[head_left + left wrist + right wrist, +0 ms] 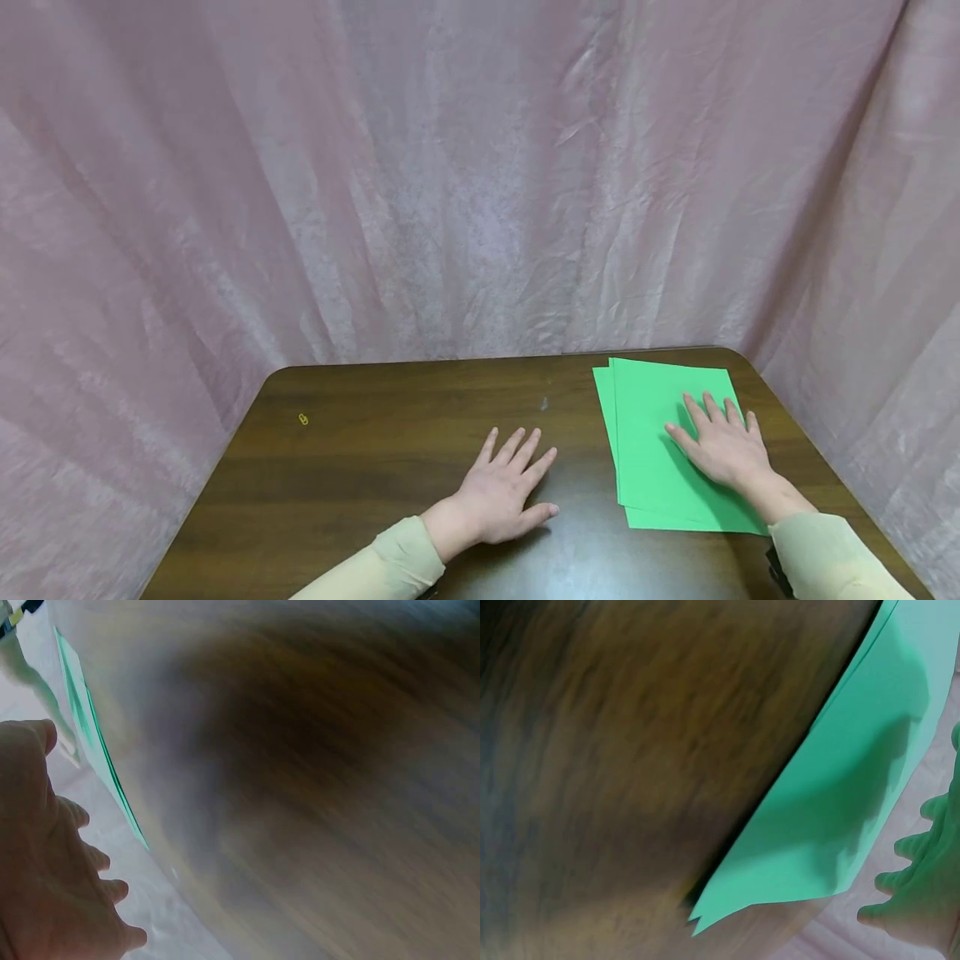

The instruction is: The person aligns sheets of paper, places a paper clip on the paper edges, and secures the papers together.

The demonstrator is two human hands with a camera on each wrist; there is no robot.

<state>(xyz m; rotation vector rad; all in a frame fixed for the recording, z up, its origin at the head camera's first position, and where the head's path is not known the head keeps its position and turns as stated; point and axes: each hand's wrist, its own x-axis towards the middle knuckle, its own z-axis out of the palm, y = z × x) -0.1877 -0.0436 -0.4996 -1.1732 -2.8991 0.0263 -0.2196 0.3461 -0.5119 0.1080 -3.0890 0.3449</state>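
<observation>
Sheets of green paper [667,433] lie on the right part of the table, one on top of another and slightly out of line. Over the right side of the sheets is my right hand [726,450], fingers spread and straight. In the right wrist view, that hand [922,892] appears above the paper [832,810] and casts a shadow on it. My left hand [498,496] is held above the middle of the table with its fingers spread, holding nothing. The left wrist view shows this hand [60,855] with the green sheets [97,742] beyond it.
A small yellow paper clip [303,419] lies on the left of the brown wooden table [360,475]. Pinkish curtains [450,183] hang behind the table and along both sides. A small pale mark [544,403] shows near the table's back edge.
</observation>
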